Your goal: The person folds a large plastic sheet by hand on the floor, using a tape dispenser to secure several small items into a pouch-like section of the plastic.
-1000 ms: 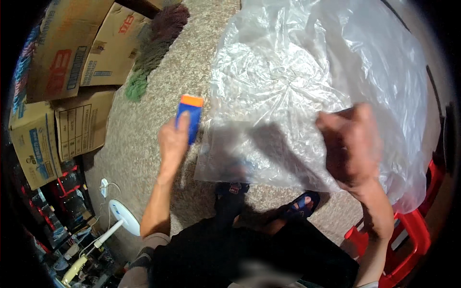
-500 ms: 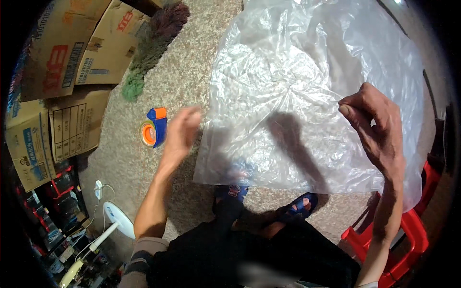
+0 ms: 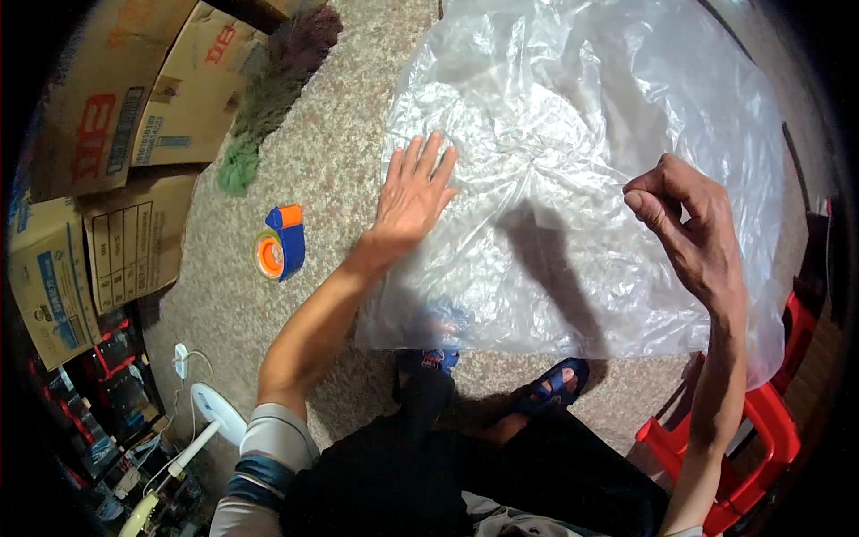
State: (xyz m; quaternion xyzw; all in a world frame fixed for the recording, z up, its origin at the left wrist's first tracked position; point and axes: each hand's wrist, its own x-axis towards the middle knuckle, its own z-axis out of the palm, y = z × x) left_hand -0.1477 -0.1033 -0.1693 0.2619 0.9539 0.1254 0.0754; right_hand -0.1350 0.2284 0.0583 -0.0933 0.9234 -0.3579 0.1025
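Observation:
A large, clear, wrinkled plastic sheet (image 3: 483,295) covers the floor in front of me, its creases radiating from a spot near its middle. Over its left part, my left hand (image 3: 414,195) is open, palm down with fingers spread; whether it touches the plastic I cannot tell. My right hand (image 3: 687,224) is closed in a pinch above the sheet's right side, thumb against the bent fingers. A thin crease or line runs toward those fingertips, but what they hold is too small to make out. An orange and blue tape dispenser (image 3: 291,243) with a tape roll lies on the floor to the left.
Cardboard boxes (image 3: 134,237) are stacked at the left, beside a green and dark fibrous bundle (image 3: 259,116). A white fan-like device (image 3: 219,413) and a power strip (image 3: 182,360) with cords are at lower left. A red plastic stool (image 3: 761,438) stands at lower right. My sandalled feet (image 3: 555,387) are at the sheet's near edge.
My left hand has moved right and away from me, from beside the tape dispenser to over the sheet, its fingers now spread. The right hand keeps its pinch with almost no movement.

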